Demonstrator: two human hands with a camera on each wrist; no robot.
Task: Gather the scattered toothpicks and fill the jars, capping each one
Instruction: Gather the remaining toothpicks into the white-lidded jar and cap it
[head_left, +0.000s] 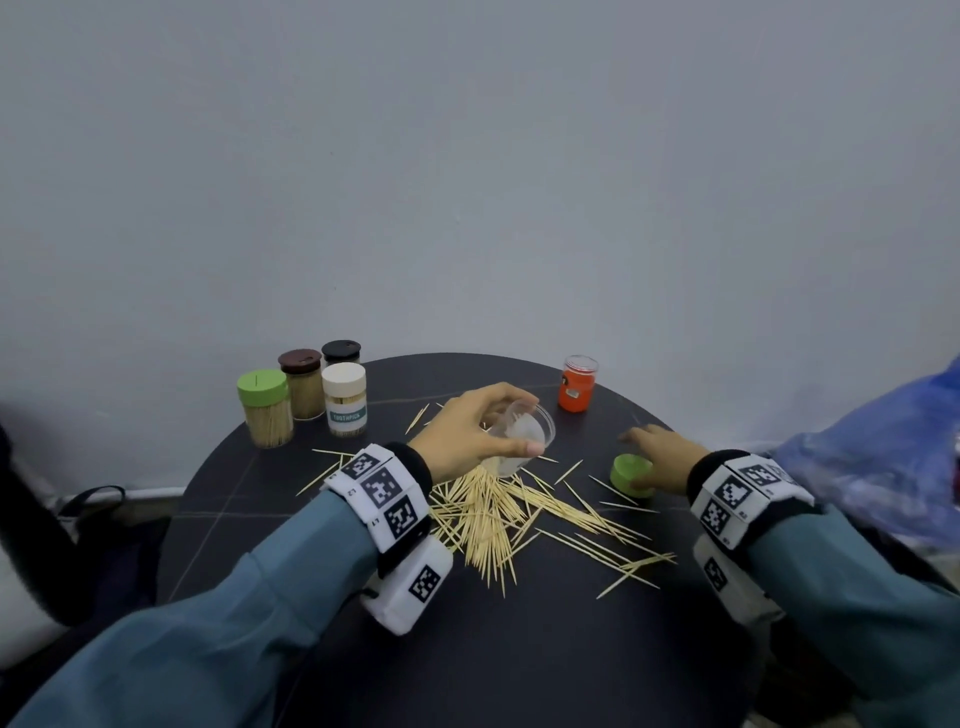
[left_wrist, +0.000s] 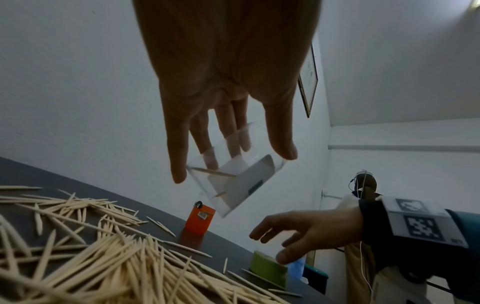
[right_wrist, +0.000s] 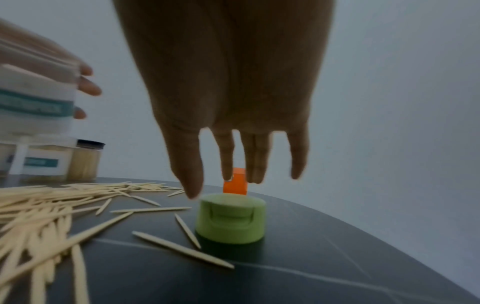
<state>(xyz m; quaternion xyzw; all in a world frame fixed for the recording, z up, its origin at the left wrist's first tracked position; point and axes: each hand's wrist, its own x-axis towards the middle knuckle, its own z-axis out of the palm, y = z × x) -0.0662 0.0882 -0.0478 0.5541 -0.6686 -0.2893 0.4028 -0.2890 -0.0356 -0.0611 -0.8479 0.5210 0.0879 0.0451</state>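
We see the left hand (head_left: 467, 426) wrapped around a clear plastic jar (head_left: 522, 439), fingers on one side and thumb on the other, holding it tilted above the heap of toothpicks (head_left: 488, 514) on the dark round table (head_left: 519, 649). In the left wrist view the jar (left_wrist: 233, 181) looks nearly empty, with only a couple of sticks inside, so we judge it is held off the table, ready to be filled.

The right hand (head_left: 660, 457) is spread with loose, straight fingers over the green cap (head_left: 631, 474), which sits on the table just beside the heap. Whether the thumb actually touches the cap we cannot tell, as the right wrist view (right_wrist: 231, 222) is blurred. We take it the cap waits there for this jar.

At the far left stand four capped, full jars (head_left: 306, 395), grouped out of the way; an orange jar (head_left: 576, 384) stands apart at the far right.
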